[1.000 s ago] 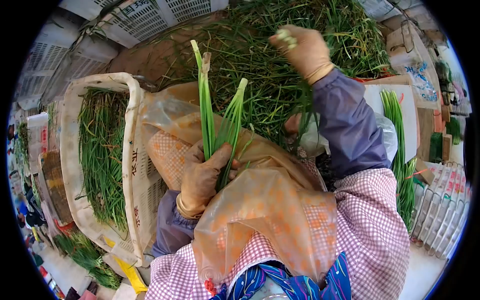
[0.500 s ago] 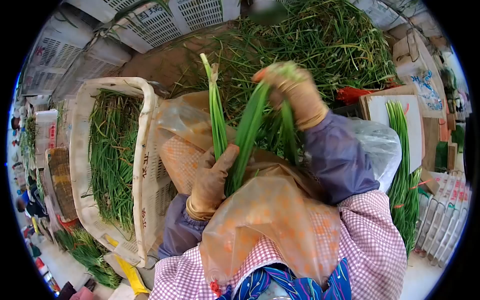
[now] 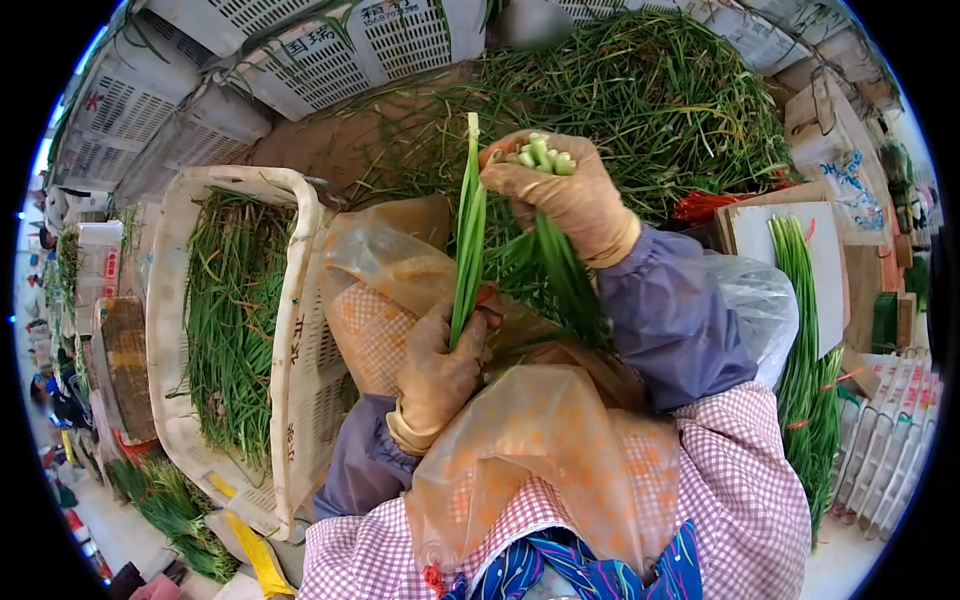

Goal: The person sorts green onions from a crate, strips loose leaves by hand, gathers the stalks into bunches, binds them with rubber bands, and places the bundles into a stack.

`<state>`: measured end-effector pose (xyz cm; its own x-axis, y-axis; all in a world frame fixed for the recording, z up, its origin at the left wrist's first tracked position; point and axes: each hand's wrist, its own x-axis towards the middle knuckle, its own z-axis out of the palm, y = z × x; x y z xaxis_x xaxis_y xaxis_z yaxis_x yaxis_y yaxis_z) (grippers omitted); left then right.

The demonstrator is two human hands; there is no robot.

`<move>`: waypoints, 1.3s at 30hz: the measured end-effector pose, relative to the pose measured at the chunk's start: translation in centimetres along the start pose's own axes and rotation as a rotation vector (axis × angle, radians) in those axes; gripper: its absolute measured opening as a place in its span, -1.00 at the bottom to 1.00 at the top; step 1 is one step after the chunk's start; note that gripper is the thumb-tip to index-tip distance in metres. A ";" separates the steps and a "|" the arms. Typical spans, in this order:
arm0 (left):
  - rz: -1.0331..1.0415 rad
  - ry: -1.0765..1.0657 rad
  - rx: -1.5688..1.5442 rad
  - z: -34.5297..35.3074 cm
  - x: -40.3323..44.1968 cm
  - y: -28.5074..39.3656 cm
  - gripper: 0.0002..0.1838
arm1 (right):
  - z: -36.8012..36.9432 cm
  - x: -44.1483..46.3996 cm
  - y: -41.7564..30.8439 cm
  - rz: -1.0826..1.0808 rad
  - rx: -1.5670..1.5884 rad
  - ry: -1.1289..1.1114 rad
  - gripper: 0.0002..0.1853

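Both hands wear tan gloves. My left hand [image 3: 440, 365], low over the apron [image 3: 540, 440], is closed on a thin upright green stalk [image 3: 470, 235] with a pale top. Up and to the right, my right hand [image 3: 565, 195] is wrapped round a bunch of green stalks [image 3: 562, 275]; their pale cut ends poke out above the fist and the leaves hang below it. The thin stalk's upper part is just left of my right fingers; whether they touch it I cannot tell.
A white crate [image 3: 300, 260] of greens stands at the left. Loose greens [image 3: 660, 110] lie in a heap ahead. Tied long bundles [image 3: 800, 350] lie at the right beside a white board [image 3: 760, 240]. More crates [image 3: 400, 45] line the back.
The second group of stalks has left my left hand, and my right hand now holds a bunch. My hands are closer together, and the thin stalk has shifted right.
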<state>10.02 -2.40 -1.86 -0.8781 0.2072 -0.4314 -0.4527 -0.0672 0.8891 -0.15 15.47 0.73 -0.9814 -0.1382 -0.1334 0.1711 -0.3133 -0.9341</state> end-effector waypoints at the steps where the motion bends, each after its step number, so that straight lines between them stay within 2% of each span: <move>1: -0.019 -0.009 0.109 -0.1 -0.1 0.5 -0.78 | 0.3 0.1 0.5 -0.002 0.009 0.045 -0.85; 3: -0.039 -0.014 0.215 0.2 -0.3 1.4 -0.78 | 0.0 0.3 1.0 -0.024 0.013 -0.023 -0.86; 5: -0.098 -0.002 -0.306 0.8 -0.2 2.1 -0.77 | 0.0 0.0 1.1 -0.027 -0.020 -0.107 -0.88; 6: -0.101 -0.004 -0.312 0.7 0.0 2.3 -0.77 | 0.1 -0.4 1.0 -0.022 -0.024 -0.105 -0.88; 8: -0.194 -0.121 -0.682 -0.2 0.7 2.6 -0.79 | 0.1 -0.9 0.8 -0.073 0.008 -0.071 -0.88; 10: -0.198 -0.123 -0.645 -0.9 1.2 1.8 -0.80 | -0.6 -0.7 1.5 -0.132 0.012 -0.055 -0.89; 12: -0.229 -0.066 -0.627 -1.0 1.1 1.5 -0.81 | -1.8 -0.2 2.0 -0.416 -0.312 0.144 -0.87; 13: -0.231 -0.067 -0.627 -1.1 1.1 1.3 -0.81 | -3.0 0.2 1.7 -0.420 -0.384 0.234 -0.86; 14: -0.211 -0.052 -0.604 -1.2 1.0 1.0 -0.81 | -4.3 0.8 0.8 -0.415 -0.319 0.357 -0.86; 15: -0.192 -0.033 -0.581 -1.4 0.8 0.8 -0.81 | -6.5 1.8 0.2 -0.524 -0.315 0.537 -0.89; 18: -0.166 -0.019 -0.570 -2.2 0.8 0.8 -0.80 | -15.6 4.1 -2.5 -0.618 -0.343 1.051 -0.89; 20: -0.149 0.020 -0.537 -2.0 0.7 1.3 -0.80 | -23.2 5.0 -2.9 -0.530 -0.799 1.141 -0.78; 21: -0.135 0.053 -0.502 -1.8 0.7 1.4 -0.80 | -23.2 4.3 -3.1 -0.428 -1.004 1.040 -0.64; 23: -0.132 0.042 -0.519 -1.5 1.0 1.2 -0.80 | -16.7 3.1 -2.7 -0.222 -0.724 0.745 -0.63; 24: -0.130 0.029 -0.534 -1.2 1.2 1.1 -0.79 | -13.0 2.1 -2.0 -0.181 -0.541 0.491 -0.63; 25: -0.138 0.027 -0.530 -1.1 1.3 0.9 -0.79 | -9.2 0.8 -2.0 -0.037 -0.501 0.303 -0.62; 26: -0.160 0.004 -0.528 -1.0 1.3 0.9 -0.79 | -5.7 -0.5 -1.9 0.123 -0.251 0.173 -0.69; 28: -0.178 -0.019 -0.518 -0.9 1.3 0.9 -0.78 | -2.6 -1.2 -0.4 0.194 -0.150 -0.142 -0.73; 30: -0.199 -0.037 -0.517 -0.7 1.1 1.0 -0.77 | -0.6 -1.1 1.5 0.247 0.021 -0.226 -0.72; 32: -0.202 0.015 -0.542 -0.4 0.9 1.3 -0.79 | -0.4 -0.7 2.1 0.192 0.040 -0.234 -0.74; 34: -0.207 0.064 -0.576 -0.7 0.7 1.3 -0.80 | -1.7 -0.2 0.7 0.045 0.030 -0.038 -0.84; 38: -0.182 0.012 -0.584 -1.0 0.9 0.7 -0.79 | -7.3 2.4 0.0 -0.154 0.156 0.144 -0.87; 39: -0.186 -0.032 -0.565 -1.0 0.9 0.8 -0.78 | -7.3 2.6 -0.5 -0.152 0.110 0.078 -0.85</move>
<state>8.75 -3.26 -1.70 -0.7748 0.2943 -0.5595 -0.6189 -0.5340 0.5761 -3.39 22.11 -1.54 -0.9997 -0.0095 -0.0227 0.0246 -0.4263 -0.9043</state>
